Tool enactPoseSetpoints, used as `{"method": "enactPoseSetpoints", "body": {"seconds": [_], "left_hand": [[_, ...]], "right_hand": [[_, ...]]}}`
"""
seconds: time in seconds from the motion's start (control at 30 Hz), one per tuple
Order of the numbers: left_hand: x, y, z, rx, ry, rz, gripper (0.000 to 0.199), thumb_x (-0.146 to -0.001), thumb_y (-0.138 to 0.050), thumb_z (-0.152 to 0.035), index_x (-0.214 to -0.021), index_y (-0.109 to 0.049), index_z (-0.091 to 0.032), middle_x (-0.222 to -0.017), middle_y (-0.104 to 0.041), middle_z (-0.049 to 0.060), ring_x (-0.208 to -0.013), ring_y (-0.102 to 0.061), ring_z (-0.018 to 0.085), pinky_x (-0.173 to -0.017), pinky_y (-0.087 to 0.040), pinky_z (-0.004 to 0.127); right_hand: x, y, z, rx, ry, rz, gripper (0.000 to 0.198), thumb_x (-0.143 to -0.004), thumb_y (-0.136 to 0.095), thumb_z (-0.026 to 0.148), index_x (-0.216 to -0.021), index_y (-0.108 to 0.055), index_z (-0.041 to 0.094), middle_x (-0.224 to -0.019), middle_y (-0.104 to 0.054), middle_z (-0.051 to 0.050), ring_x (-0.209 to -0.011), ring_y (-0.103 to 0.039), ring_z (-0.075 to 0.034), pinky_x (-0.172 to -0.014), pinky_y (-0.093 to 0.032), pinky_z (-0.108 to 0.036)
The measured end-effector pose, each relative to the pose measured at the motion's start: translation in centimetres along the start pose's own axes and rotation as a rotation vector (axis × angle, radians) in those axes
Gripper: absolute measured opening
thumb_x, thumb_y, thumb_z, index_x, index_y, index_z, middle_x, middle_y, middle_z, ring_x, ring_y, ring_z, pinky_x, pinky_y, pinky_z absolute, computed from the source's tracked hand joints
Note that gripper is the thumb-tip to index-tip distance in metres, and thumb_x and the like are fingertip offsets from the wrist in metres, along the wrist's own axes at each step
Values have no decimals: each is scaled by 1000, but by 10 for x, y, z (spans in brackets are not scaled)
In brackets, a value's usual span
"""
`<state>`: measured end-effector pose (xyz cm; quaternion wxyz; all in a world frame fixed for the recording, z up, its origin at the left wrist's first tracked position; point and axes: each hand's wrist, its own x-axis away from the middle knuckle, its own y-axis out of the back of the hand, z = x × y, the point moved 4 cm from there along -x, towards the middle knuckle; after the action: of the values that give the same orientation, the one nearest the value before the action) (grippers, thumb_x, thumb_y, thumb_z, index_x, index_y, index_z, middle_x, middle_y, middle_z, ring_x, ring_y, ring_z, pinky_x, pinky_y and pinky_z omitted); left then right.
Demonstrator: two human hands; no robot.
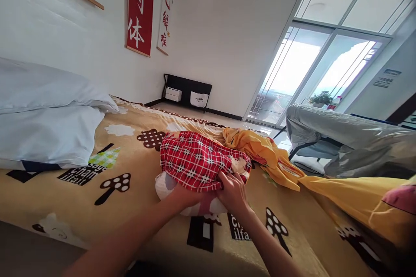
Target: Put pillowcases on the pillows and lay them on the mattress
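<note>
A red plaid cloth cover (191,158) with white lines lies over a white cushion (165,186) with grey and pink patches, whose near edge shows beneath it. My left hand (191,195) reaches in under the cover's near edge, so its fingers are hidden. At the right end of that edge, my right hand (233,190) is closed, pinching the cloth. Just beyond lies a crumpled yellow cloth (263,149) with printed patches.
Everything rests on a bed with a tan printed blanket (136,194). White pillows (48,130) are piled at the left. More yellow fabric (351,194) spreads at the right, near a plastic-covered piece of furniture (351,127). A black bench (186,88) stands by the back wall.
</note>
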<state>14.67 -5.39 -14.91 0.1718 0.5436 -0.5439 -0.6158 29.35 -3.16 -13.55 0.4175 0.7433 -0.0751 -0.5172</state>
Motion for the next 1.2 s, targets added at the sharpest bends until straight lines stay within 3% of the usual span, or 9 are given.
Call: {"method": "enactPoseSetpoints", "body": {"seconds": [0.17, 0.3, 0.43, 0.63, 0.7, 0.83, 0.93, 1.1, 1.2], "left_hand": [[61, -5, 8, -146, -422, 35, 56, -97, -36, -16, -152, -27, -19, -142, -54, 11, -127, -54, 22, -107, -44, 38], [84, -17, 21, -242, -641, -24, 54, -94, -31, -6, -148, -34, -14, -145, -51, 8, -137, -43, 18, -116, -33, 35], [49, -30, 31, -257, -532, -79, 45, -94, -35, -9, -134, -55, -18, -126, -67, 10, -118, -61, 22, -104, -47, 39], [-16, -37, 75, -317, -69, -217, 35, -86, -54, -26, -119, -65, -23, -116, -71, 9, -106, -65, 29, -93, -53, 46], [-12, -35, 83, -307, -86, -277, 37, -87, -51, -23, -122, -63, -23, -119, -69, 10, -107, -64, 29, -93, -53, 45], [44, -29, 80, -304, -493, -317, 41, -88, -41, -10, -125, -59, -16, -99, -73, 10, -87, -67, 21, -77, -55, 35], [94, -21, 86, -336, -654, -331, 45, -91, -35, -8, -132, -53, -17, -103, -73, 8, -99, -66, 19, -90, -51, 33], [113, 9, 120, -358, -182, -713, 53, -88, -57, -22, -138, -41, -24, -108, -67, 12, -106, -63, 26, -91, -47, 39], [82, 15, 122, -294, -114, -654, 53, -85, -60, -30, -133, -42, -19, -117, -62, 16, -108, -61, 29, -87, -49, 40]], "right_hand": [[1, 3, 0, -69, 6, -144, 10, -68, -46, 13, -66, -48, 23, -55, -60, 2, -54, -52, -16, -68, -31, -29], [2, 15, 11, -163, -39, -162, 10, -67, -46, 13, -64, -45, 22, -55, -58, 3, -55, -50, -15, -68, -30, -29], [-4, 27, 32, -246, 1, -161, 15, -74, -48, 11, -63, -45, 21, -57, -57, 4, -57, -49, -12, -72, -30, -28], [-10, 21, 50, -245, 255, -137, 24, -88, -49, 16, -64, -47, 20, -58, -57, 3, -59, -49, -12, -72, -28, -28], [-10, 16, 39, -211, 172, -145, 23, -90, -48, 18, -68, -50, 20, -62, -59, 2, -62, -51, -14, -74, -29, -29], [8, 14, 12, -194, 77, -185, 22, -93, -47, 25, -72, -52, 21, -64, -58, 1, -63, -52, -15, -77, -31, -31], [37, 11, 2, -180, 114, -111, 14, -89, -57, 31, -79, -54, 22, -70, -60, 0, -70, -57, -19, -85, -35, -36], [71, 1, -7, -36, 122, -71, 16, -74, -60, 17, -84, -54, 28, -77, -62, -4, -72, -59, -27, -77, -41, -43], [59, 1, -11, -19, 48, -142, 17, -73, -51, 10, -77, -50, 27, -74, -58, -4, -72, -56, -26, -71, -41, -40]]}}
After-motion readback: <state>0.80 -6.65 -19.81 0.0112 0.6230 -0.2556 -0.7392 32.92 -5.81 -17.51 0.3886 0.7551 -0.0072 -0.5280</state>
